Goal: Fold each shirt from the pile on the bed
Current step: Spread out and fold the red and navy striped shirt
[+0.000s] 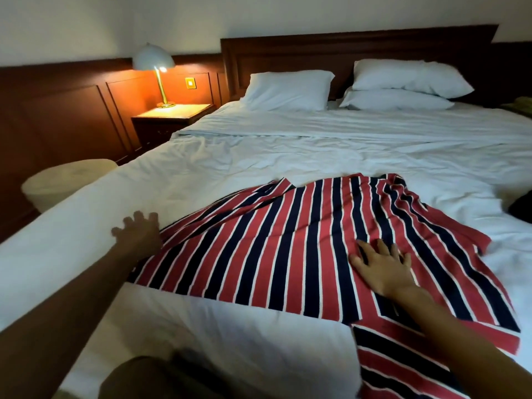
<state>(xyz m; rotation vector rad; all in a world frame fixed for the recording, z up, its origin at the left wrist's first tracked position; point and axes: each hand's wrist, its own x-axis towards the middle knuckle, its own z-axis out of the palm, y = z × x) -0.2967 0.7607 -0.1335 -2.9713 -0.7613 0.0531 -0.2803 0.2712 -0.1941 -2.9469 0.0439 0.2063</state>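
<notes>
Three pillows (288, 90) beyond striped shirt (288, 240); left hand (138, 233) and right hand (383, 267) fingers (383, 247) splayed, empty.

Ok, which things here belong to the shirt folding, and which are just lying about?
Job: red, navy and white striped shirt, spread on the white-sheeted bed; left hand at its edge; right hand flat on it.
Lying about: three white pillows, lit brass bedside lamp, dark wooden nightstand.

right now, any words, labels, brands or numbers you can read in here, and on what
None can be read. The striped shirt shows only stripes, with no label or logo in sight. The yellow wall plate beside the lamp bears a pale square but no legible mark.
</notes>
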